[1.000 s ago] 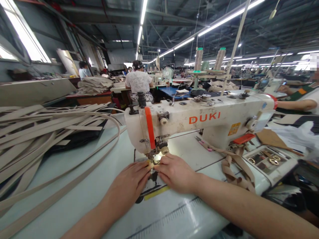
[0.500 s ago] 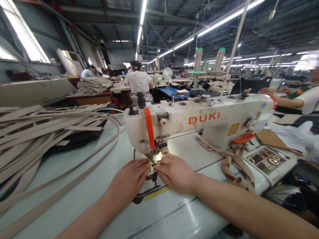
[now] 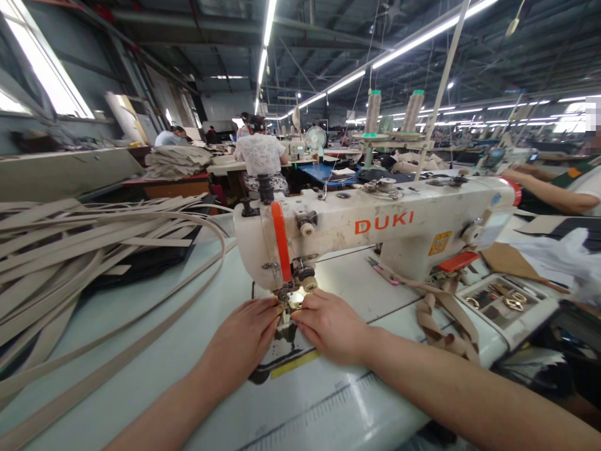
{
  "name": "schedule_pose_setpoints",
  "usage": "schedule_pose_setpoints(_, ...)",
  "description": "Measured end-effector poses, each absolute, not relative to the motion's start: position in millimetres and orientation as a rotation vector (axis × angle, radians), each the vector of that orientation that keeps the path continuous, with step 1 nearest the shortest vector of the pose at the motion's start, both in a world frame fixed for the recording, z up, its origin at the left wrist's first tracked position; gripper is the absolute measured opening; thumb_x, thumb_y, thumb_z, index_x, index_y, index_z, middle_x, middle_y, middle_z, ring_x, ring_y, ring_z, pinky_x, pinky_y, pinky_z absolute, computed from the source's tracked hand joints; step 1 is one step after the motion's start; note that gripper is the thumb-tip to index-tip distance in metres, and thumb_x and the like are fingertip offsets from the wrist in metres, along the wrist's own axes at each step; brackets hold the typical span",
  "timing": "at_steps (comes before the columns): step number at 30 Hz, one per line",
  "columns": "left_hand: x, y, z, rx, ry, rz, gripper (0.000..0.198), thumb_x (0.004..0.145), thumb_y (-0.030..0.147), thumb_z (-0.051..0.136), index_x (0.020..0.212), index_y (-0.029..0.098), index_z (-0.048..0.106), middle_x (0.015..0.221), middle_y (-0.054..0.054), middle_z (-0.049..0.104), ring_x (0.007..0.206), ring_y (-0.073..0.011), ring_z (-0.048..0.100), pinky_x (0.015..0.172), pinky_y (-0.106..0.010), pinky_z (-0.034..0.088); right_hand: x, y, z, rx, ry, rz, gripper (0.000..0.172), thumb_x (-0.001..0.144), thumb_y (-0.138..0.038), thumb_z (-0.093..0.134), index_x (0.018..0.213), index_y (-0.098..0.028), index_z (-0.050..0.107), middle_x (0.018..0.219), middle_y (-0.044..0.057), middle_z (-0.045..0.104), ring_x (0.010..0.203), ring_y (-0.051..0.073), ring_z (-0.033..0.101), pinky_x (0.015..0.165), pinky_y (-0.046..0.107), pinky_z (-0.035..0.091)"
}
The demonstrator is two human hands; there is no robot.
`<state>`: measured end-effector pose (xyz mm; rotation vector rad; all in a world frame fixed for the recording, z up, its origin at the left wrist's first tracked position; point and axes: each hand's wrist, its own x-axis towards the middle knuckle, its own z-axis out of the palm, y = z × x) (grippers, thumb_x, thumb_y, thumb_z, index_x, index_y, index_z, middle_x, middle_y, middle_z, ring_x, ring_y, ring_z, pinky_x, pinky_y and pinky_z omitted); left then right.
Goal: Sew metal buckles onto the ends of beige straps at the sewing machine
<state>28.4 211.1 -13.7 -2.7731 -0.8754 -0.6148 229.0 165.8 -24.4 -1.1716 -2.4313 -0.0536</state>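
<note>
A white DUKI sewing machine [image 3: 375,228] with an orange stripe stands on the pale table [image 3: 154,369]. Both my hands rest on the table under its needle head. My left hand [image 3: 241,341] lies palm down, fingertips pressed against a small piece at the presser foot [image 3: 295,299]. My right hand [image 3: 331,326] is closed in a pinch at the same spot, just right of the needle. What the fingers hold is too small and hidden to name. A lamp lights the needle area.
A big heap of beige straps [image 3: 70,257] covers the table's left side. Folded beige strap [image 3: 444,322] and a tray of metal rings [image 3: 504,302] lie at the right. Thread cones [image 3: 373,111] stand behind the machine. Other people work at benches beyond, one at the far right.
My hands have barely shifted, the left one slightly forward toward the presser foot. The person at the far right has lowered an arm and a dark piece held up earlier.
</note>
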Motion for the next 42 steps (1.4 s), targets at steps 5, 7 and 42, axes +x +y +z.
schedule_pose_setpoints(5,28.2,211.0,-14.4,-2.759,-0.879,-0.606,0.040,0.093,0.026,0.031,0.096,0.018,0.069,0.099,-0.009,0.073,0.091,-0.0214,0.067,0.085,-0.036,0.055,229.5,165.8,-23.3,-1.175,-2.433,-0.056,0.023,0.093,-0.023,0.041,0.093,-0.016,0.064,0.085,0.006,0.060,0.082,0.020,0.047,0.078,0.032,0.039)
schedule_pose_setpoints(7,27.6,211.4,-15.5,-2.753,-0.891,-0.605,0.040,0.093,0.027,0.031,0.096,0.018,0.070,0.100,-0.009,0.073,0.091,-0.0216,0.067,0.085,-0.036,0.055,229.5,166.0,-23.4,-1.170,-2.429,-0.063,0.023,0.093,-0.022,0.042,0.093,-0.016,0.064,0.085,0.006,0.060,0.082,0.020,0.047,0.078,0.032,0.039)
schedule_pose_setpoints(42,25.3,209.9,-19.2,-2.848,-0.993,-0.577,0.049,0.094,0.038,0.027,0.106,0.016,0.070,0.109,-0.012,0.071,0.100,-0.0249,0.065,0.090,-0.041,0.052,233.6,163.5,-25.2,-1.221,-2.179,0.063,0.021,0.091,-0.020,0.047,0.094,-0.016,0.068,0.080,0.006,0.060,0.082,0.018,0.052,0.074,0.028,0.042)
